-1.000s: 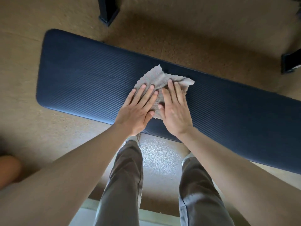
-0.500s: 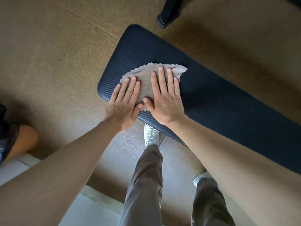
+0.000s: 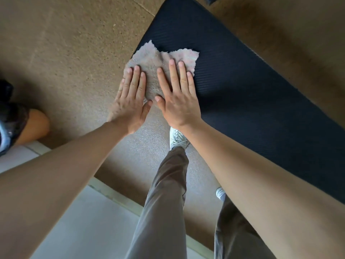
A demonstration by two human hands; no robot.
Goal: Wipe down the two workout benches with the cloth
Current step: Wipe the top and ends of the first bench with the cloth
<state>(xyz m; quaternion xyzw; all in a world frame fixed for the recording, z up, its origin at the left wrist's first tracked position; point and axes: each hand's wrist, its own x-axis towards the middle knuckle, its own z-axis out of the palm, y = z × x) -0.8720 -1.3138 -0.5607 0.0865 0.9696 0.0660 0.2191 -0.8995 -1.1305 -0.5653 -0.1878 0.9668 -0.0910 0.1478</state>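
Hands: left hand (image 3: 130, 101) and right hand (image 3: 177, 103) lie flat side by side, fingers straight, thumbs nearly touching. Both press on the cloth, no gripping.
Cloth: the fuzzy beige cloth (image 3: 151, 60) is spread over the near end corner of the navy workout bench (image 3: 252, 94), around 11 o'clock in the view.
Progress: looks mid-wipe at this bench's end. Can't tell which bits are already wiped, and the second bench isn't in view, so I'd guess that one's still to do.
Edges: the cloth's 9 o'clock side reaches the pad's end, and the left palm seems to hang past the corner over the cork-coloured floor (image 3: 74, 53).
Room: a long stretch of bare pad runs toward 4 o'clock. A white shoe (image 3: 176, 137) sits at 6 o'clock by the near edge.
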